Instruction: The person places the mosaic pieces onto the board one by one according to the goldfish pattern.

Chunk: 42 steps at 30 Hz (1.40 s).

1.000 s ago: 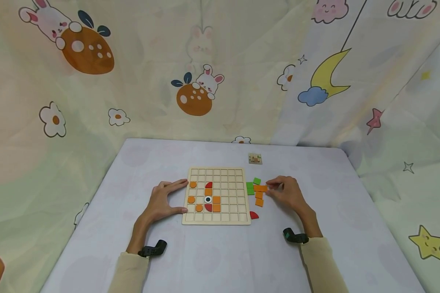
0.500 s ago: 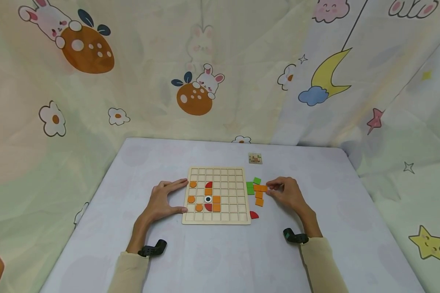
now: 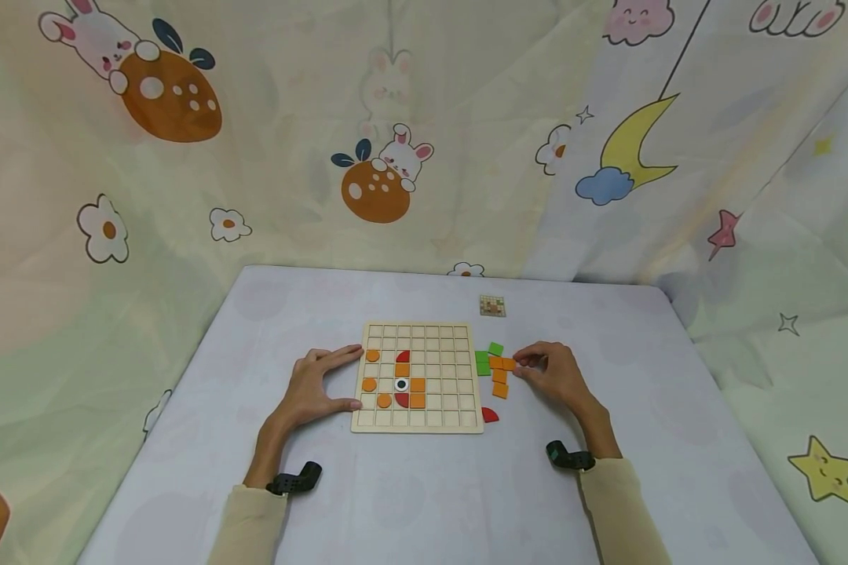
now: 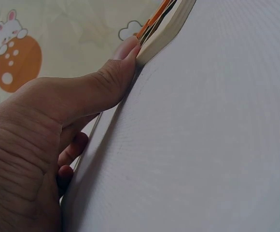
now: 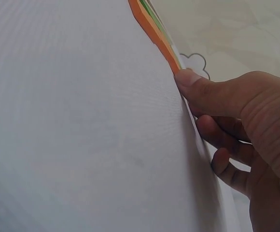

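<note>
A wooden grid board (image 3: 452,392) lies flat on the table in the head view. Orange round tiles (image 3: 385,401), orange squares (image 3: 418,385), red quarter-circle pieces (image 3: 402,400) and an eye tile (image 3: 401,384) sit in its left half. My left hand (image 3: 314,384) touches the board's left edge, thumb and fingers spread and fairly straight; its thumb (image 4: 125,50) meets the edge in the left wrist view. Beyond the board's right side, my right hand (image 3: 547,369) pinches an orange square tile (image 3: 509,365) at the end of an orange group. That tile's edge shows at the thumb (image 5: 190,77) in the right wrist view.
Green square tiles (image 3: 483,363) and more orange tiles (image 3: 499,389) lie along the board's right side. A red quarter-circle piece (image 3: 491,414) rests near its lower right corner. Behind the board lies a small pattern card (image 3: 492,306). A printed curtain (image 3: 283,157) hangs behind the table.
</note>
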{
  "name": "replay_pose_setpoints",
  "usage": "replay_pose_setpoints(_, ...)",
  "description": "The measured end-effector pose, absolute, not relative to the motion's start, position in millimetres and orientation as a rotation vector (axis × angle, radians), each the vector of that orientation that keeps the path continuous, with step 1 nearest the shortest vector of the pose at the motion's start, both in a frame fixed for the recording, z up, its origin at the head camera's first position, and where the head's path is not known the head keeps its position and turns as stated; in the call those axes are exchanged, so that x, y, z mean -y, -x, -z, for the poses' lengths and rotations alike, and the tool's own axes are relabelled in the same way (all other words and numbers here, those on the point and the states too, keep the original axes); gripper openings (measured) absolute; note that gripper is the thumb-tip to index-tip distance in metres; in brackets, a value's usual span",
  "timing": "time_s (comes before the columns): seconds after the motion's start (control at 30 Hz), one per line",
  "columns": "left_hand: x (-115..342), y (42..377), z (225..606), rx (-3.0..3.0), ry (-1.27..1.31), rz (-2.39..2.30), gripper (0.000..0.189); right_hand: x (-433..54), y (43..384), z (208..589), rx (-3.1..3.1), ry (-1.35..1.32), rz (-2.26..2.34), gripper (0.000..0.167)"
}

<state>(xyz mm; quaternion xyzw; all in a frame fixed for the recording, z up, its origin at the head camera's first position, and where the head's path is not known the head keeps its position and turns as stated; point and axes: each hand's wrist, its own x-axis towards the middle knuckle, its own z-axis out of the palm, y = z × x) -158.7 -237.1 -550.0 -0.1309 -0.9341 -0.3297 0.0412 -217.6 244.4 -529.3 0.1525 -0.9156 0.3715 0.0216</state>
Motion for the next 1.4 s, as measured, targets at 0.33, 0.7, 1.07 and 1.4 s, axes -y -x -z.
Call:
replay_pose_setpoints(0.33,237.0,159.2,549.3,2.865,0.392,1.005,0.099,-245.7,220.3,530.1,2.835,-0.47,-1.151,0.016)
replay_pose_setpoints(0.7,237.2,158.9,548.6,2.858,0.401,1.023,0.099,-246.9,219.3,530.2,2.826,-0.495,-1.161,0.017)
replay_pose_setpoints(1.07,238.3,158.9,549.4,2.857,0.405,0.998,0.099,-249.1,218.6,530.3,2.829,-0.467,-1.111,0.018)
replay_pose_setpoints(1.4,237.4,157.9,548.9,2.861,0.395,1.021,0.1,-250.1,218.5,525.0,2.816,-0.486,-1.114,0.018)
